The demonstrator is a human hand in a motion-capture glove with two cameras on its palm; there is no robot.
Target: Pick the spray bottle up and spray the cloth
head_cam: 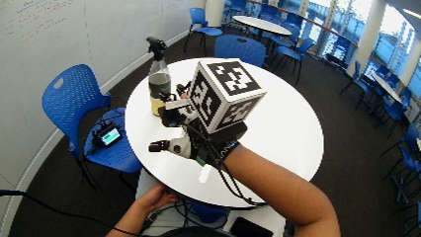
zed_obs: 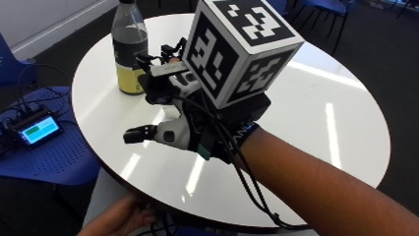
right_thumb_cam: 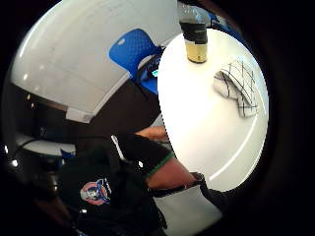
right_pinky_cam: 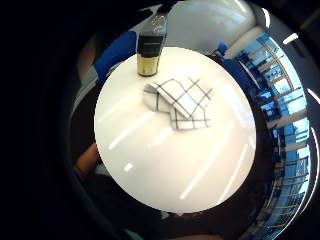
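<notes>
Gloved right hand (zed_obs: 180, 115) above the round white table (zed_obs: 340, 123), holding nothing

Spray bottle (zed_obs: 130, 49) stands upright near the table's edge, checked cloth (right_pinky_cam: 180, 102) just beside it; the hand hides the cloth from outside, and I cannot tell its finger spread

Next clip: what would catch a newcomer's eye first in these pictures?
The gloved right hand hovers above the round white table, holding nothing. Beyond it, the spray bottle stands upright near the table's far edge, untouched, with yellowish liquid low inside. The palm views show the checked cloth lying crumpled on the tabletop close beside the bottle, apart from it.
</notes>
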